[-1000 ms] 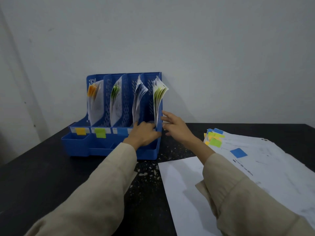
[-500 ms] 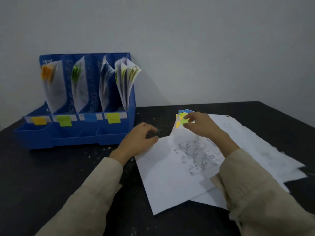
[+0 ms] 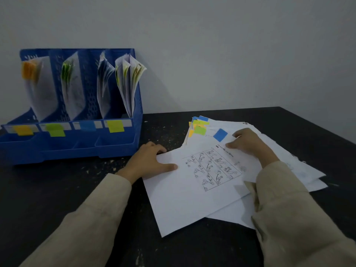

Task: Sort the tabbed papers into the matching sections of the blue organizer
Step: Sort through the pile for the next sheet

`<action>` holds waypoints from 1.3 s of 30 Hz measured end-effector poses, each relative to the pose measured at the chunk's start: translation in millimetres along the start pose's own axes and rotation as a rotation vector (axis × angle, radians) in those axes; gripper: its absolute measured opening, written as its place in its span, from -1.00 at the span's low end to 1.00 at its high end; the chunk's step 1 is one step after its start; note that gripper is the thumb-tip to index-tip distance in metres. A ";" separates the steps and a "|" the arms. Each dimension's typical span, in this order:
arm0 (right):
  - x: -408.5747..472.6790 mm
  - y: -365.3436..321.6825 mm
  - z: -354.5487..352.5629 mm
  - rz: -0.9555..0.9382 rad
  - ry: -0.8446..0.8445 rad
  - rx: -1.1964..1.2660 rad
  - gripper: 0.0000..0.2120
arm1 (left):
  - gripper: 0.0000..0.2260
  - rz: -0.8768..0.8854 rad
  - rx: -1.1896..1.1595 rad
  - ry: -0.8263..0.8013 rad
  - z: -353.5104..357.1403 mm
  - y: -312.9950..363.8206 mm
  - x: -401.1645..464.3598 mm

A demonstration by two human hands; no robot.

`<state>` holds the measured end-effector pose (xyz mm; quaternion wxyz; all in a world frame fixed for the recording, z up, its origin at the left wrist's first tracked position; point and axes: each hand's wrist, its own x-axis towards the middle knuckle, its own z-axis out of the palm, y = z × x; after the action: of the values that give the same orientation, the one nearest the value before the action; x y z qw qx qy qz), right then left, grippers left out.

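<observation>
The blue organizer (image 3: 117, 145) stands at the left with four upright sections holding papers. Its front labels run orange (image 3: 23, 130), green (image 3: 55, 129), blue (image 3: 87, 125) and yellow (image 3: 115, 125). A loose pile of tabbed papers (image 3: 279, 151) lies on the table to its right, with yellow, green and blue tabs (image 3: 198, 126) fanned at its far left corner. The top sheet (image 3: 192, 189) carries a printed diagram and a blue tab (image 3: 220, 134). My left hand (image 3: 152, 162) grips that sheet's left corner, thumb on top. My right hand (image 3: 248, 145) pinches its far edge beside the blue tab.
The black table (image 3: 57, 189) is speckled with pale flecks. A plain grey wall (image 3: 212, 54) stands directly behind the organizer and the table's far edge. The organizer's low front trays (image 3: 113, 144) hold nothing I can see.
Both hands left the organizer's rightmost section and came to the pile. They now hold the blue-tabbed top sheet, which lies flatter than half a second ago. My view swung right.
</observation>
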<state>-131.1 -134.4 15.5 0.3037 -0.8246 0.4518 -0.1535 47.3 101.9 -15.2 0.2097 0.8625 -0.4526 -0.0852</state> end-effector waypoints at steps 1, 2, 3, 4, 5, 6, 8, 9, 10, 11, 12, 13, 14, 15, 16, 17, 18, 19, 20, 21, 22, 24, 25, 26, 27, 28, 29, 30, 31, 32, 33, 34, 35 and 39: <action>0.5 -2.3 -0.6 -0.050 0.030 0.025 -0.62 | -0.39 0.005 -0.010 0.008 -1.5 0.0 -0.1; -0.1 -5.0 -2.3 -0.115 0.056 0.063 -0.73 | -0.40 0.010 -0.022 0.023 -3.3 -0.1 -0.1; -1.6 -7.7 -4.5 -0.174 0.063 0.134 -0.81 | -0.41 0.014 -0.039 0.050 -5.9 -0.7 0.1; -3.8 -10.6 -6.8 -0.220 0.056 0.226 -0.87 | -0.43 0.016 -0.060 0.088 -9.5 -1.2 0.2; -6.1 -13.9 -9.0 -0.255 0.048 0.310 -0.90 | -0.45 0.012 -0.088 0.129 -13.9 -1.7 0.6; -8.6 -17.2 -10.5 -0.282 0.043 0.375 -0.92 | -0.47 0.009 -0.116 0.166 -18.5 -1.0 0.2; -13.5 -27.5 -12.6 -0.335 0.033 0.470 -0.96 | -0.52 0.015 -0.149 0.201 -30.3 2.2 -1.8; -15.5 -34.4 -13.1 -0.361 0.026 0.502 -0.96 | -0.55 0.033 -0.162 0.206 -37.2 4.1 -3.5; -17.9 -41.5 -13.6 -0.386 0.020 0.526 -0.95 | -0.60 0.064 -0.186 0.208 -44.2 6.3 -6.1; -19.7 -49.6 -13.8 -0.411 0.015 0.540 -0.94 | -0.67 0.101 -0.221 0.208 -52.1 7.5 -9.6; -22.0 -57.3 -13.6 -0.434 0.009 0.552 -0.94 | -0.74 0.140 -0.255 0.200 -59.4 8.4 -14.1; -24.0 -66.0 -13.4 -0.457 0.002 0.564 -0.96 | -0.79 0.172 -0.279 0.189 -67.5 7.8 -19.1; -26.8 -74.8 -13.3 -0.476 -0.004 0.578 -0.96 | -0.82 0.197 -0.295 0.174 -75.2 6.8 -24.5; -29.4 -83.9 -13.1 -0.494 -0.007 0.591 -0.94 | -0.80 0.214 -0.319 0.160 -82.5 3.9 -29.6; -31.5 -93.2 -12.7 -0.508 -0.007 0.606 -0.91 | -0.74 0.233 -0.359 0.149 -89.7 0.8 -35.2; -33.4 -103.6 -12.1 -0.527 -0.006 0.623 -0.89 | -0.63 0.251 -0.412 0.139 -97.2 -4.1 -41.2; -35.0 -112.2 -12.0 -0.545 -0.003 0.639 -0.88 | -0.51 0.270 -0.464 0.127 -103.5 -8.2 -46.8; -36.5 -122.4 -10.9 -0.567 -0.002 0.660 -0.88 | -0.39 0.290 -0.492 0.124 -110.3 -13.8 -52.6; -37.9 -133.2 -9.0 -0.589 -0.004 0.680 -0.87 | -0.31 0.313 -0.493 0.134 -117.3 -19.8 -58.6; -39.0 -143.1 -6.9 -0.612 -0.010 0.699 -0.87 | -0.28 0.334 -0.476 0.157 -123.4 -25.2 -64.2; -40.2 -152.3 -4.2 -0.633 -0.019 0.711 -0.87 | -0.29 0.347 -0.444 0.196 -128.3 -29.9 -69.7; -43.3 -174.4 4.8 -0.675 -0.047 0.717 -0.86 | -0.39 0.343 -0.391 0.317 -141.7 -41.6 -83.6; -45.0 -184.0 9.2 -0.694 -0.056 0.705 -0.85 | -0.44 0.328 -0.383 0.389 -147.7 -47.6 -90.1; -46.9 -194.5 15.0 -0.709 -0.069 0.691 -0.83 | -0.49 0.312 -0.369 0.467 -154.1 -54.4 -98.0; -48.4 -203.9 21.1 -0.717 -0.085 0.678 -0.81 | -0.55 0.292 -0.360 0.547 -159.8 -61.7 -105.6; -50.2 -212.1 26.6 -0.718 -0.101 0.665 -0.79 | -0.60 0.265 -0.363 0.629 -164.6 -68.7 -112.2; -51.2 -219.8 33.2 -0.722 -0.120 0.655 -0.79 | -0.64 0.228 -0.375 0.716 -169.5 -75.9 -119.0; -53.3 -228.0 40.9 -0.733 -0.140 0.645 -0.79 | -0.66 0.192 -0.387 0.798 -174.6 -84.2 -127.1; -54.8 -234.4 47.8 -0.744 -0.152 0.633 -0.81 | -0.67 0.160 -0.398 0.864 -179.1 -91.7 -134.0; -55.8 -239.8 54.5 -0.751 -0.169 0.628 -0.82 | -0.67 0.135 -0.407 0.915 -183.0 -99.0 -140.3; -56.6 -245.4 61.5 -0.747 -0.202 0.640 -0.82 | -0.65 0.116 -0.415 0.960 -187.4 -107.0 -147.2; -58.0 -250.8 68.2 -0.725 -0.251 0.661 -0.80 | -0.59 0.101 -0.427 1.002 -191.8 -114.8 -153.8; -59.6 -254.8 74.0 -0.691 -0.312 0.679 -0.77 | -0.53 0.088 -0.440 1.041 -195.7 -121.4 -158.7; -61.2 -267.8 97.0 -0.604 -0.511 0.641 -0.59 | -0.52 0.090 -0.419 1.145 -204.8 -127.7 -165.5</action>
<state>61.4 61.1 113.5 0.5843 -0.7951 0.0346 -0.1590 116.1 359.5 105.5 0.5881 0.6918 -0.2777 0.3136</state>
